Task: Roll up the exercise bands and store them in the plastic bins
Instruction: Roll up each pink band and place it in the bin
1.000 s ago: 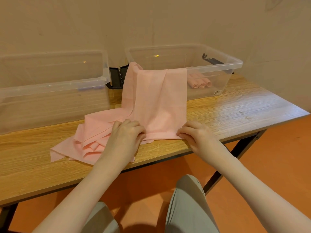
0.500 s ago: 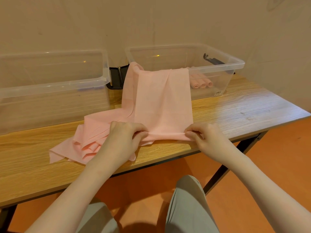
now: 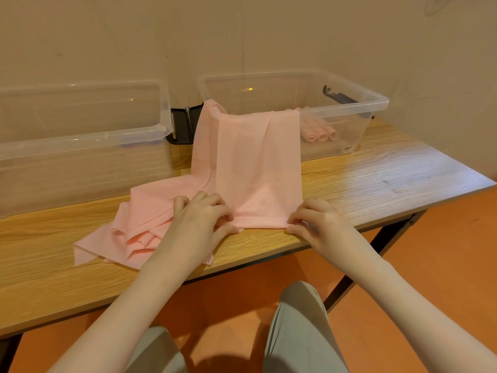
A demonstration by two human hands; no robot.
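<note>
A long pink exercise band (image 3: 250,162) hangs over the front rim of the right clear bin (image 3: 349,103) and runs down onto the wooden table (image 3: 376,179). Its near end is turned over into a narrow roll. My left hand (image 3: 199,219) pinches the roll's left end and my right hand (image 3: 317,224) pinches its right end. More loose pink band (image 3: 134,232) lies crumpled left of my left hand. Three rolled pink bands (image 3: 320,134) lie inside the right bin.
A second clear plastic bin (image 3: 80,141) stands at the back left. Black latches (image 3: 183,125) sit between the two bins. The wall is close behind them. The table's front edge runs just below my hands, with orange floor beneath.
Both hands have turned the band's near edge over and shifted slightly away from me, forming a narrow roll. The band now lies tauter across the bin's rim.
</note>
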